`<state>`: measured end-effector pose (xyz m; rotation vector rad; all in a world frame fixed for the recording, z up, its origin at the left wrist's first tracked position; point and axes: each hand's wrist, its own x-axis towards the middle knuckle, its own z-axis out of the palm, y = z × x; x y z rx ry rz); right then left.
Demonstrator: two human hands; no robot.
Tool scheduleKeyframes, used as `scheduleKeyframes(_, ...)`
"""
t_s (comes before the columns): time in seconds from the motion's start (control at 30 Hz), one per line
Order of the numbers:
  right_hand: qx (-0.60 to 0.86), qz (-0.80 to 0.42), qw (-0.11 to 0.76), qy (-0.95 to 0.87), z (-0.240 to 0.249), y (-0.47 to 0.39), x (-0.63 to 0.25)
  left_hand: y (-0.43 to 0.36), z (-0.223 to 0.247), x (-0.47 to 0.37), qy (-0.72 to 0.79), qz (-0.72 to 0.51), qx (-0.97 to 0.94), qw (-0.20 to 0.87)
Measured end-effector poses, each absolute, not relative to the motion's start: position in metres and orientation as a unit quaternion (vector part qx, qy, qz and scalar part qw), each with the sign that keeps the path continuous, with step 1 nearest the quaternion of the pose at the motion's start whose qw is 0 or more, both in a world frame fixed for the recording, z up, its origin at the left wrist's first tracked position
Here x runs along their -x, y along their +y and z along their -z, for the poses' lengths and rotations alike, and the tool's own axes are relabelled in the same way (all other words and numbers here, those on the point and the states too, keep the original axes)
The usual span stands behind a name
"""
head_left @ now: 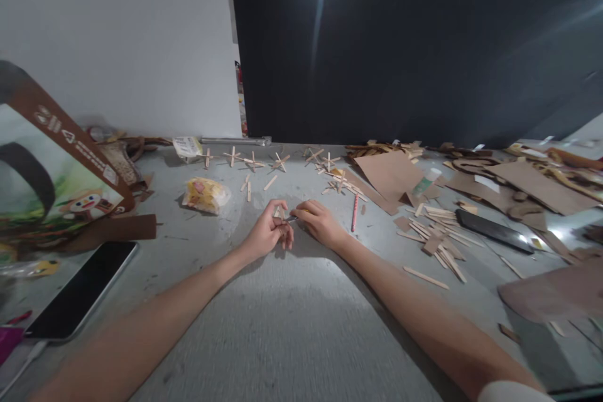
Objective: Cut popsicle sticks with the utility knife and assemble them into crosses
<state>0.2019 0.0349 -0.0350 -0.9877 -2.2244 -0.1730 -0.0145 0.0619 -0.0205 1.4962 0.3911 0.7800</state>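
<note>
At the middle of the grey table, my left hand (269, 230) has its fingers closed around a small pale wooden piece (277, 211). My right hand (319, 222) is just to the right, closed on a small tool with a thin metal tip (291, 218) and a bit of yellow at its handle. The metal tip reaches the wooden piece between the two hands. Behind them lie several crossed wooden stick shapes (281, 162) and loose short sticks (270, 183).
A yellow packet (206, 195) and a phone (82, 291) lie left. On the right are a red striped stick (355, 212), a pile of wooden sticks (440, 240), brown cardboard (391, 174), a glue bottle (426, 182) and a black object (494, 231). A printed bag (66, 163) stands far left.
</note>
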Motion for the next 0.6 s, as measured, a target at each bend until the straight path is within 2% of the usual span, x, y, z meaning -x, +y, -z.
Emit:
scheduleKeyframes(0.17,0.365,0.061,0.358,-0.857,0.0357,0.0340,-0.2007,0.0631,0.0245,0.0156,0.176,-0.339,-0.664,0.643)
scheduleKeyframes(0.37,0.366,0.058,0.331,-0.868,0.0344,0.0312,-0.1988,0.0657,0.0299,0.0153,0.194,-0.310,-0.671,0.645)
scheduleKeyframes(0.6,0.379,0.056,0.356,-0.852,0.0357,0.0332,-0.1983,0.0636,0.0206,0.0157,0.198,-0.356,-0.655,0.637)
